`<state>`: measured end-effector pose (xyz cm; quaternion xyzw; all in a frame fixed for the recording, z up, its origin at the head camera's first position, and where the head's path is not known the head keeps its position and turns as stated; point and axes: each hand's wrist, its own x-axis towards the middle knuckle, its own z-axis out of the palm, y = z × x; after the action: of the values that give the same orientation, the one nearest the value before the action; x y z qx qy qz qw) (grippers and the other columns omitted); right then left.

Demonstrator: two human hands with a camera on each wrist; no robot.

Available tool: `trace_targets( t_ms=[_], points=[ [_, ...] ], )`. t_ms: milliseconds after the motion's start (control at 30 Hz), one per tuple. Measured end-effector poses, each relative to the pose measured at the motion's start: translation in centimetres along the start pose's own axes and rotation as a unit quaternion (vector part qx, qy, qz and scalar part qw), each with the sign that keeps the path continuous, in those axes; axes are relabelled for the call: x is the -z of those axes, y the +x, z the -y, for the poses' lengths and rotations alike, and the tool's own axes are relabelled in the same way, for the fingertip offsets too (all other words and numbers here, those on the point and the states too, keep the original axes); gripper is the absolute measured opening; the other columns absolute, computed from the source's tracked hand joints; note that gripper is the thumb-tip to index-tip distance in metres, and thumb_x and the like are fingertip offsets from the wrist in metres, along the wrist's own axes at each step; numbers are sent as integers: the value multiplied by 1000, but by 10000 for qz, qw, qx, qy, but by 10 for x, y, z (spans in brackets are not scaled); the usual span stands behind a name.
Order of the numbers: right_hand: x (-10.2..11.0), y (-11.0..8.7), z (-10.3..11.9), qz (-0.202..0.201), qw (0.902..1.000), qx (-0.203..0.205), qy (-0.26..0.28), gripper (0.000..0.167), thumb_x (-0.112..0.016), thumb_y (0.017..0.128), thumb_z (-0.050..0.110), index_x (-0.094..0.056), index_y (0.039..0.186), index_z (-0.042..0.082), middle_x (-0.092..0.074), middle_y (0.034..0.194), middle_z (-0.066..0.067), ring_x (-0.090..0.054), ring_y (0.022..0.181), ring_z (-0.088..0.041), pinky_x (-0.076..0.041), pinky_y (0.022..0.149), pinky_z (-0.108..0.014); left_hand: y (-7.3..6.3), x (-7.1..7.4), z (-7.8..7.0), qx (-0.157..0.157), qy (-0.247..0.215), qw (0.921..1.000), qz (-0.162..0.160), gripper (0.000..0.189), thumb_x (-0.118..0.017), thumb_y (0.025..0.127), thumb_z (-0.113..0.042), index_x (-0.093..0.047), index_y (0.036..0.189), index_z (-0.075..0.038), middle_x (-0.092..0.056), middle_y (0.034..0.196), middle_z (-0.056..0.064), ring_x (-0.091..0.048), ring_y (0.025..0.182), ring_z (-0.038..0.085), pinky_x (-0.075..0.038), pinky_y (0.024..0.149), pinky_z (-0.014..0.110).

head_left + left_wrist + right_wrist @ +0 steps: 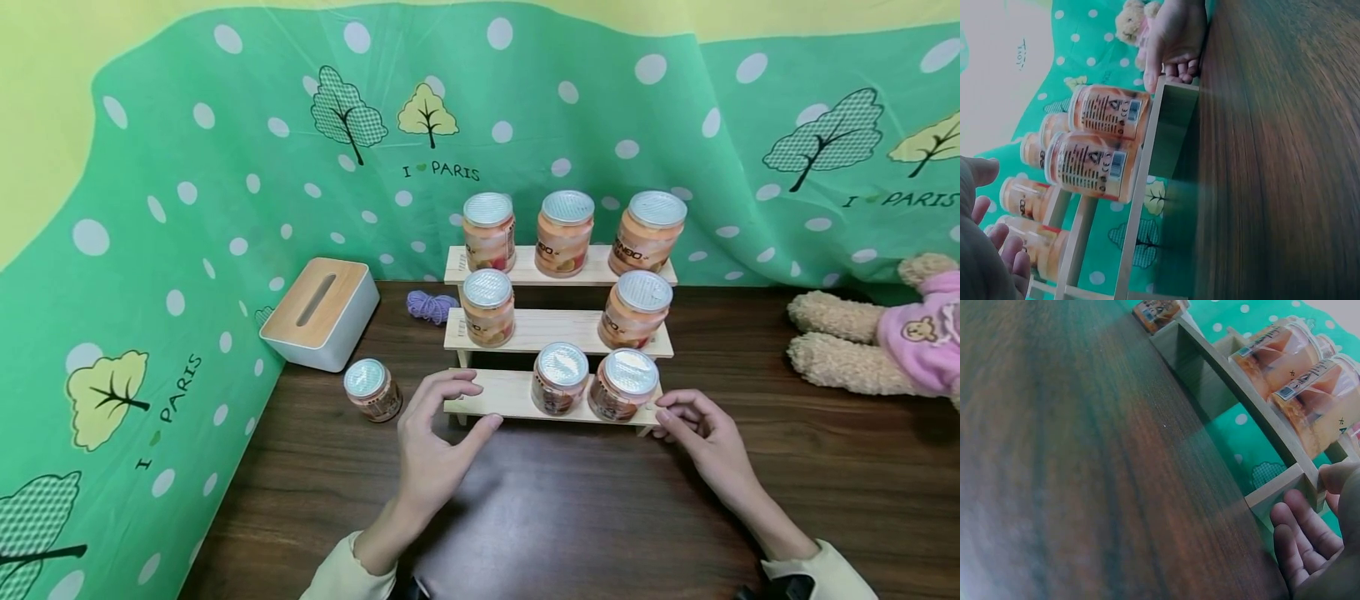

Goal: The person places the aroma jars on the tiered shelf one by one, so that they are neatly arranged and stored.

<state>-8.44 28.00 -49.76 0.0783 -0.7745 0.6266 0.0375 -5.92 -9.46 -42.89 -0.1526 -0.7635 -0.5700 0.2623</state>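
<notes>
A three-step wooden display stand (517,393) holds canned fruit jars with silvery lids: three on the top step, two on the middle, two on the bottom. My right hand (708,442) grips the right end of the bottom step, thumb at the board's end and fingers curled below it in the right wrist view. With thumb and fingers spread, my left hand (435,454) hovers at the bottom step's left end, holding nothing. Another jar (373,390) stands on the table left of that hand. On the bottom step, the jars (1088,165) sit toward the right.
A white tissue box with a wooden lid (318,312) stands at the back left. Purple yarn (430,307) lies beside the stand. To the right lies a teddy bear (911,333) in pink. A green dotted cloth (450,108) hangs behind the table and along its left.
</notes>
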Motion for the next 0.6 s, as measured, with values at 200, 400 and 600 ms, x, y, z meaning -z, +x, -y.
trace_targets(
  t_ms=[200,400,600],
  points=[
    [0,0,0,-7,10000,29,62,16,-64,109,-5,-63,124,-11,-77,93,1,-74,82,-11,-62,70,-22,0,11,1,108,86,9998,-147,31,-94,86,-10,-78,112,-11,-76,129,6,-71,120,27,-54,100,29],
    [0,0,0,-2,10000,15,63,16,-64,109,-5,-62,124,-12,-77,93,1,-75,82,-11,-62,70,-22,0,23,3,281,195,9991,-262,31,-95,86,-7,-78,111,-6,-76,128,10,-70,119,25,-54,101,27],
    [0,-1,-1,-1,10000,-9,3,16,-64,109,-5,-63,124,-11,-77,93,0,-75,82,-12,-62,71,-22,0,37,11,213,347,9977,-541,30,-94,85,-3,-78,110,-4,-77,127,13,-69,113,21,-55,98,28]
  ],
)
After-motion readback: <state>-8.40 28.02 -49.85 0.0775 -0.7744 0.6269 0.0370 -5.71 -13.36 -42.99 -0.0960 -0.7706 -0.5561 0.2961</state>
